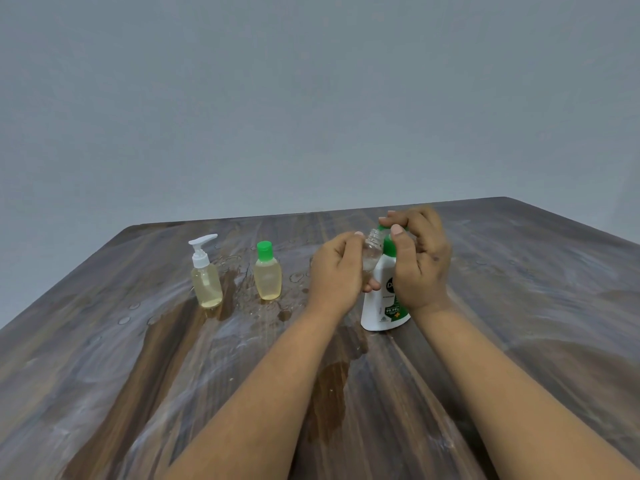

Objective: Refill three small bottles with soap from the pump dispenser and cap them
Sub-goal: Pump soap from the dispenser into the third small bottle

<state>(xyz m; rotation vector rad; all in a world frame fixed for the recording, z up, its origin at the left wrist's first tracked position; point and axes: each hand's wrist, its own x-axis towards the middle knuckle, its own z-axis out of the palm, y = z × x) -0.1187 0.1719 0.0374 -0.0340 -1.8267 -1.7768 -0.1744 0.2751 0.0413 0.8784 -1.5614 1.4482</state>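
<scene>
Gripping clear bottle, left hand fingers curled; right hand fingers pressing pump dispenser

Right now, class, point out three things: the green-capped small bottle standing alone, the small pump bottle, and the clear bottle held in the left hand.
Green-capped small bottle [267, 278]: head view, on its yellow body.
Small pump bottle [206, 284]: head view, on its body.
Clear bottle [372, 245]: head view, below its threaded neck.

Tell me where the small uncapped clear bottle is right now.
In the head view, the clear bottle is right of centre, gripped in the left hand, its open neck tilted toward the green pump of the white dispenser beside it.
</scene>
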